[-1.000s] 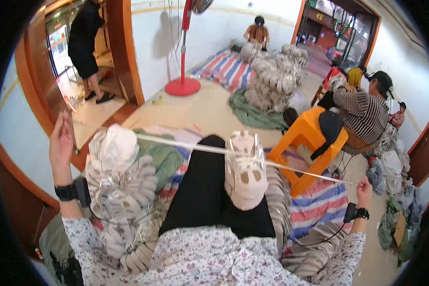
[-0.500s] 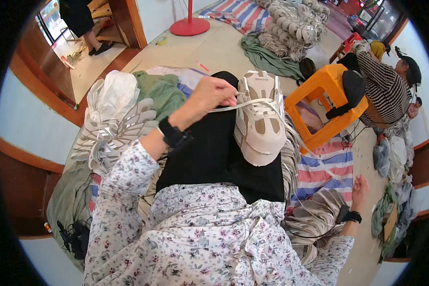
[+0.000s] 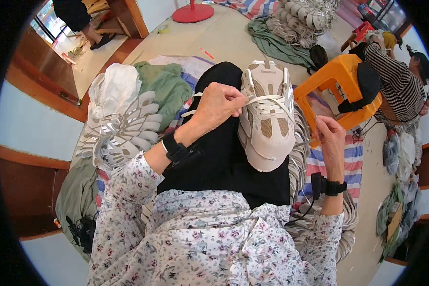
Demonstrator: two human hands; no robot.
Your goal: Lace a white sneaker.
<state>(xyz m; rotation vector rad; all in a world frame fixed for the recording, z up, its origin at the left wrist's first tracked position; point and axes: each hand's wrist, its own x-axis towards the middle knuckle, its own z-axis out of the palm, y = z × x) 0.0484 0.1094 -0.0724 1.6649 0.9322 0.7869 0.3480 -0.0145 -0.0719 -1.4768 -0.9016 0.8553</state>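
Observation:
A beige sneaker (image 3: 268, 138) with tan mesh panels rests on my black-covered lap, its toe pointing toward me. Its cream shoelace (image 3: 264, 101) crosses the upper part in several rows. Left of the tongue, my left hand (image 3: 219, 106) pinches the lace close to the shoe, and a loose length of lace hangs out behind that hand. My right hand (image 3: 330, 136) is raised to the right of the shoe, thumb and fingers pressed together; what is between them is too small to make out.
Bundled pale shoe uppers (image 3: 119, 128) lie at my left beside a green cloth (image 3: 163, 90). An orange stool (image 3: 341, 90) holding a black cap stands at the right, near a person in a striped top (image 3: 395, 78). More bundled uppers (image 3: 300, 21) lie farther back, by a red round base (image 3: 193, 13).
My right hand has risen from low at the right to beside the shoe, and its fingers have closed. The left hand has moved slightly right, closer to the shoe, still pinching the lace.

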